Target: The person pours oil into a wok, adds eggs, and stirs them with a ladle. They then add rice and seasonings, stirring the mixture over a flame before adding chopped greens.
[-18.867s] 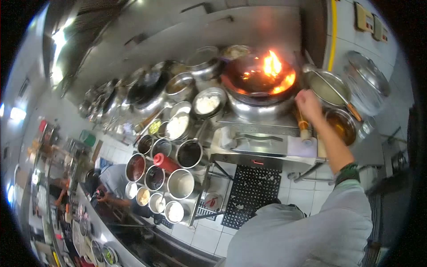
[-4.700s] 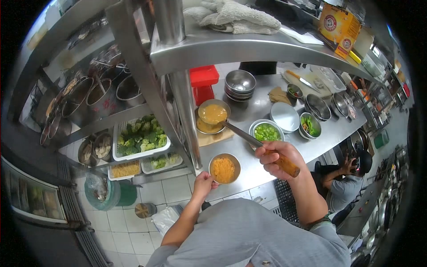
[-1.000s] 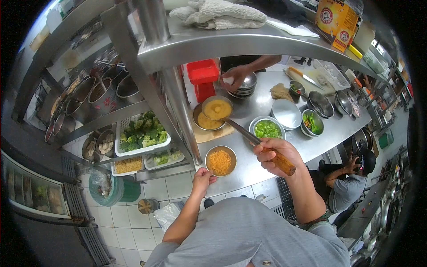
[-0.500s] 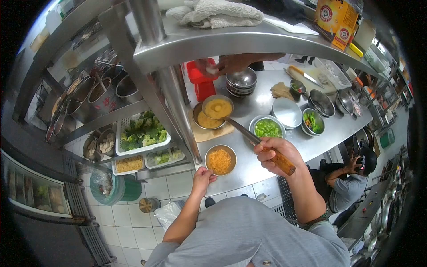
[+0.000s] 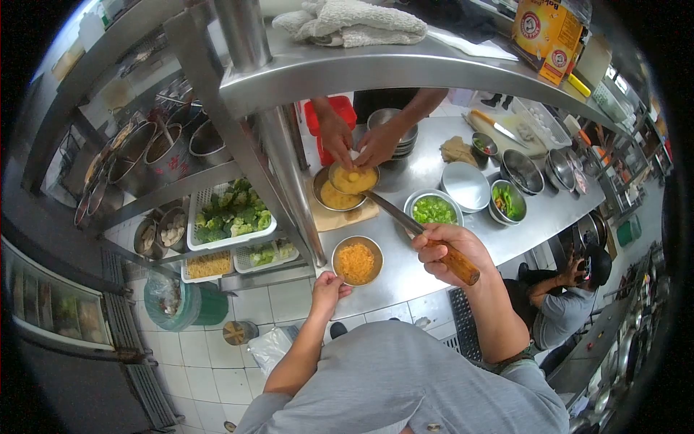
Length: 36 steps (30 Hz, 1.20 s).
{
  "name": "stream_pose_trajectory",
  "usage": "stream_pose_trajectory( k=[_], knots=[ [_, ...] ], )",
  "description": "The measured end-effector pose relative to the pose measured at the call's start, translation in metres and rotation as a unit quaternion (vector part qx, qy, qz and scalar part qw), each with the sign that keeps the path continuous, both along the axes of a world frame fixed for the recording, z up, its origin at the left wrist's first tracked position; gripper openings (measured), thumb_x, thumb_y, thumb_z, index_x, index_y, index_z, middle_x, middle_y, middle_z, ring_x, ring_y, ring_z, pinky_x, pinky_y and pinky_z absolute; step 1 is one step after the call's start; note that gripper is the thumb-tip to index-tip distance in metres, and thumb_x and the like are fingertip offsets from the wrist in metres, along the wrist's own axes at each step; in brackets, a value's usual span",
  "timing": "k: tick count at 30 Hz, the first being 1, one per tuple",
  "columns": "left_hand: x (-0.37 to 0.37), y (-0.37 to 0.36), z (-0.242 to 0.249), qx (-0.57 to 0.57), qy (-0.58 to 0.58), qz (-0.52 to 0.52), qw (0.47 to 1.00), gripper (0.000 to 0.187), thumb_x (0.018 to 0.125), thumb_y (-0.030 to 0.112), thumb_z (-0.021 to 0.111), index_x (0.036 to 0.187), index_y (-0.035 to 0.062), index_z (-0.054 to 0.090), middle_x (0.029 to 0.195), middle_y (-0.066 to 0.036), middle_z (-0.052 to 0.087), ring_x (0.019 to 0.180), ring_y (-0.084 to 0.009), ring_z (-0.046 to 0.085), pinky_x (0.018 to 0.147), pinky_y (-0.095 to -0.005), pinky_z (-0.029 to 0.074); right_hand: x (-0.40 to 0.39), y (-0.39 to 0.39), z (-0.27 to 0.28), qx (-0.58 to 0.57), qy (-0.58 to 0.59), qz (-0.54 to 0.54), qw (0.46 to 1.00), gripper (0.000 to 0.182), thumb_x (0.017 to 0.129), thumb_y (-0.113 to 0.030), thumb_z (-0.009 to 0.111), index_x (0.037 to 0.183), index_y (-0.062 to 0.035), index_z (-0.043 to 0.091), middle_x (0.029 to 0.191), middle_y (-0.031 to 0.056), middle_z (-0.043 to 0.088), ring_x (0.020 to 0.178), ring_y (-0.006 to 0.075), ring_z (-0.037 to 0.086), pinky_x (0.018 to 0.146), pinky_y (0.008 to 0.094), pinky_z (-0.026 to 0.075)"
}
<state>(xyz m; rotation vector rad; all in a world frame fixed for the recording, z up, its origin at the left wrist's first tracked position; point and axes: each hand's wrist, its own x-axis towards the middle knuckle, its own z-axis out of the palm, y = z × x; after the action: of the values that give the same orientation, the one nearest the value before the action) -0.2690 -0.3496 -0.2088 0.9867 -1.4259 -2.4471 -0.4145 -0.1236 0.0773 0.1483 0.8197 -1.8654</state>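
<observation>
My right hand [image 5: 454, 252] is closed around the wooden handle of a long metal ladle [image 5: 392, 210]. Its scoop, full of yellow beaten-egg-like liquid with yolks, rests over a metal bowl [image 5: 316, 192] of the same liquid. Above the scoop, another person's two hands [image 5: 369, 148] pinch something white, apparently an egg. My left hand [image 5: 329, 291] grips the near-left rim of a small metal bowl [image 5: 379, 271] of orange shreds [image 5: 356, 262] at the counter's front edge.
Right of the ladle stand bowls of chopped greens [image 5: 434, 209] and mixed peppers [image 5: 508, 200], plus a white bowl [image 5: 465, 184]. A knife [image 5: 499, 127] lies farther back. A steel post [image 5: 289, 173] and overhead shelf [image 5: 405, 69] border the counter. Broccoli [image 5: 233, 211] sits at left.
The other person's hands have come down from behind the shelf to just above the ladle's scoop, bringing the white thing there. My own hands have stayed nearly still.
</observation>
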Motion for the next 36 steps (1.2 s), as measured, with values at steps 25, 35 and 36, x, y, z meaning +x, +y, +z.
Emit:
stream_pose_trajectory(
  k=[25,35,36],
  knots=[
    [-0.009,0.034,0.011,0.01,-0.014,0.066,0.998,0.009,0.095,0.005,0.057,0.091,0.0037,0.049,0.086,-0.011,0.063,0.069,-0.0206,0.069,0.065,-0.032,0.061,-0.039,0.024,-0.013,-0.005,0.006,0.082,0.997,0.004,0.093,-0.004,0.048,0.092,-0.0078,0.048,0.085,0.0064,0.056,0.059,0.0085,0.05,0.048,0.0253,0.039],
    [-0.027,0.031,0.036,-0.016,-0.013,0.109,0.994,0.01,0.096,0.007,0.056,0.088,0.0067,0.049,0.078,-0.009,0.062,0.07,-0.0213,0.07,0.063,-0.0316,0.06,-0.05,0.032,-0.013,-0.002,0.02,0.096,0.995,0.007,0.092,-0.004,0.051,0.093,-0.0097,0.047,0.084,0.0052,0.055,0.058,0.0082,0.049,0.049,0.0259,0.039],
    [-0.028,0.029,0.038,-0.021,-0.009,0.105,0.994,0.011,0.096,0.008,0.056,0.088,0.0069,0.049,0.078,-0.009,0.062,0.07,-0.0214,0.07,0.062,-0.0314,0.06,-0.047,0.033,-0.014,0.0,0.024,0.094,0.995,0.007,0.091,-0.004,0.051,0.093,-0.01,0.047,0.084,0.0051,0.056,0.058,0.0081,0.049,0.049,0.026,0.039]
  ],
)
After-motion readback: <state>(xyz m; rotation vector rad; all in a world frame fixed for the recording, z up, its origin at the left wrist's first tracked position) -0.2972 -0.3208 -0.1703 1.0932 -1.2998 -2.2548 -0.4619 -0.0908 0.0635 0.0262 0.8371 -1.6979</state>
